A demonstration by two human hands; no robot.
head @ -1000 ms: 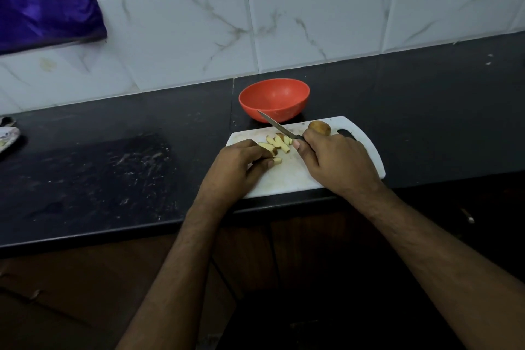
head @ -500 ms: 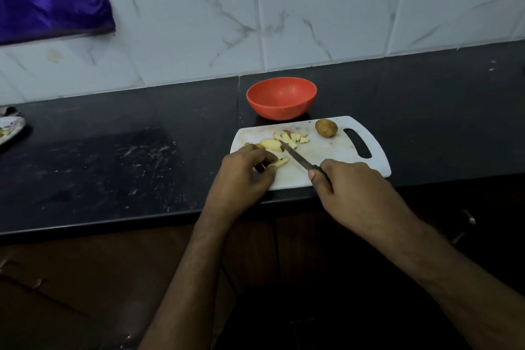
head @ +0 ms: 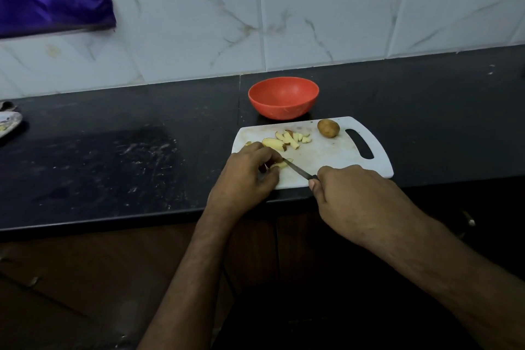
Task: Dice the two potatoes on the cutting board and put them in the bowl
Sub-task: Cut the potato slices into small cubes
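Since a second ago my right hand [head: 356,196] has pulled the knife [head: 298,170] back toward me, still gripping it, blade tip at the potato strip [head: 279,164] my left hand [head: 247,176] pinches on the cutting board [head: 326,156], so I'm mid-dice, second potato [head: 328,128] whole, bowl [head: 283,98] empty.

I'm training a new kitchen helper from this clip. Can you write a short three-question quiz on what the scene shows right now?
1. True or false: the red bowl already holds potato pieces.
2. Which hand grips the knife? A) left B) right
3. Fill in: the whole potato lies on the cutting board beside its ____ slot.

Key: 1 false, it looks empty. 2 B, the right hand; the left hand holds a potato piece. 3 handle.
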